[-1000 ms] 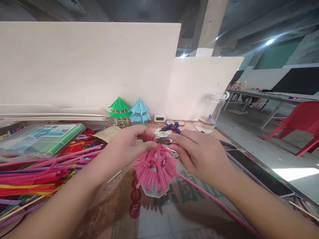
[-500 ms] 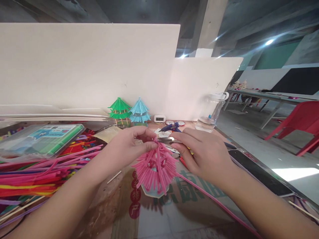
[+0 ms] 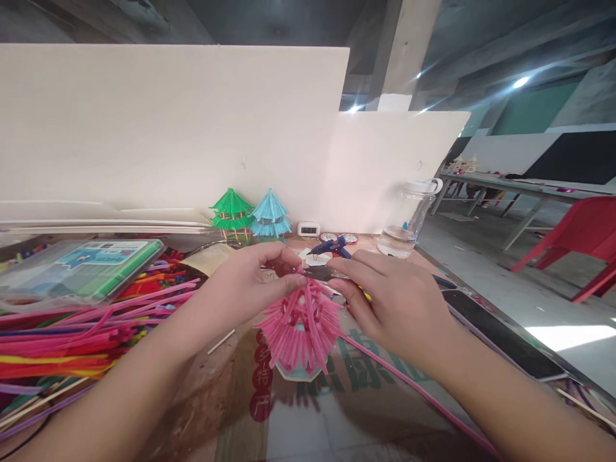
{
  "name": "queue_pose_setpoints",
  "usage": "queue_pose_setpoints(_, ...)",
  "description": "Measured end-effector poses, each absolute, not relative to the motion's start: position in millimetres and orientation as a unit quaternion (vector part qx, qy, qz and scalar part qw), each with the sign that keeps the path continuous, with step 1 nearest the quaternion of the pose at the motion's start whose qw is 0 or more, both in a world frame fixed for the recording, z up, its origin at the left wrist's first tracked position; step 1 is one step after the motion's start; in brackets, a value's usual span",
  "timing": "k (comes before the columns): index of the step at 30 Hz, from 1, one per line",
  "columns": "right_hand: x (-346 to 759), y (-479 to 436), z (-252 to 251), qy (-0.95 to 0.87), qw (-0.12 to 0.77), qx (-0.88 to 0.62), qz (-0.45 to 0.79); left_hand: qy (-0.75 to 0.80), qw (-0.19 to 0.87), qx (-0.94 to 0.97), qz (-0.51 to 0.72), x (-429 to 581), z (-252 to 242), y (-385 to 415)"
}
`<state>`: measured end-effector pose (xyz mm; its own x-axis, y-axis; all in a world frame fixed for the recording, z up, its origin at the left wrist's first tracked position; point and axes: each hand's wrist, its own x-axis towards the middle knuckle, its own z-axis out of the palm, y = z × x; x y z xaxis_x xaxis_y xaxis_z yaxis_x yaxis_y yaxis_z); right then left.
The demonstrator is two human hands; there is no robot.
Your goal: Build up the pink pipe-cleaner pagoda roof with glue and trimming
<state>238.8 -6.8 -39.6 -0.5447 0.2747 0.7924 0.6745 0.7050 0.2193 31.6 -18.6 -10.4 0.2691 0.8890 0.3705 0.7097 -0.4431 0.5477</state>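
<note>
Before me stands a small pink pipe-cleaner pavilion with a fringed roof, on a pale many-sided base. My left hand pinches its peak between thumb and fingers. From the other side, my right hand grips a pointed metal tool, its tip at the peak beside my left fingertips. My fingers hide its handle, so its exact kind is unclear. A long pink pipe cleaner trails from the pavilion's right side under my right forearm.
Loose pipe cleaners and a plastic case lie left. Behind stand a green pavilion, a blue pavilion, a small clock, a glue gun and a water jug. A phone lies right.
The pavilion has tilted slightly, its lower fringe turning a little. The metal tool has shifted slightly at the peak, where a pale stick end now shows. Both hands keep their grips.
</note>
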Motion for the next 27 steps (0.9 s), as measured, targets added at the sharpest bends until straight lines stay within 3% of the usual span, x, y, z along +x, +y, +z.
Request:
queue_pose_setpoints(9, 238.7, -3.3, -42.2, -0.83, 0.388, -0.273, -0.294, 0.504, 0.125, 0.788, 0.33, 31.9, -11.5, -16.9)
queue_pose_setpoints(27, 240.4, -3.2, -40.0, -0.838, 0.394, -0.286, -0.246, 0.506, 0.136, 0.788, 0.323, 30.3, -11.1, -17.4)
